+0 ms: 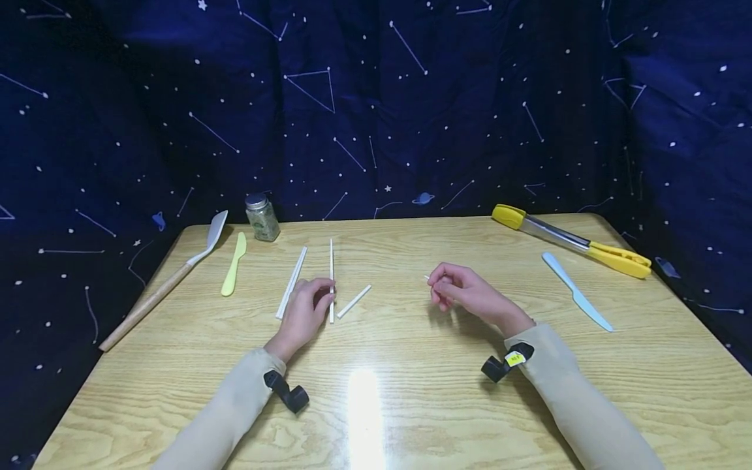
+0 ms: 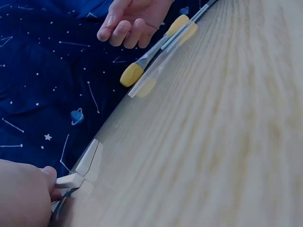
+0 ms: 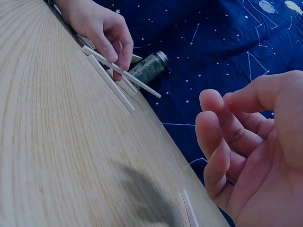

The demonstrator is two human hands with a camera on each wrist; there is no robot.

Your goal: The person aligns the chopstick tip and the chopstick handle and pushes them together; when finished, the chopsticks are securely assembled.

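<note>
My left hand [image 1: 302, 313] pinches a white chopstick [image 1: 331, 261] between thumb and fingertips, close over the wooden table [image 1: 423, 391]. Just right of it lies a short white stick [image 1: 354, 301]; from the left wrist, the stick [image 2: 87, 158] shows beyond the held chopstick [image 2: 70, 181]. Two more white chopsticks [image 1: 294, 277] lie side by side left of that hand. Raised over the table, my right hand [image 1: 464, 290] has its fingers loosely bent and nothing between them. A white stick [image 3: 189, 208] lies below it, mostly hidden by the hand in the head view.
At the left lie a wooden-handled spatula [image 1: 158, 294] and a yellow knife [image 1: 233, 264]. Behind them stands a lidded spice jar [image 1: 264, 219]. On the right are a blue knife [image 1: 578, 294] and yellow-tipped tongs [image 1: 558, 235]. A dark starry cloth [image 1: 376, 130] hangs beyond the table's back edge.
</note>
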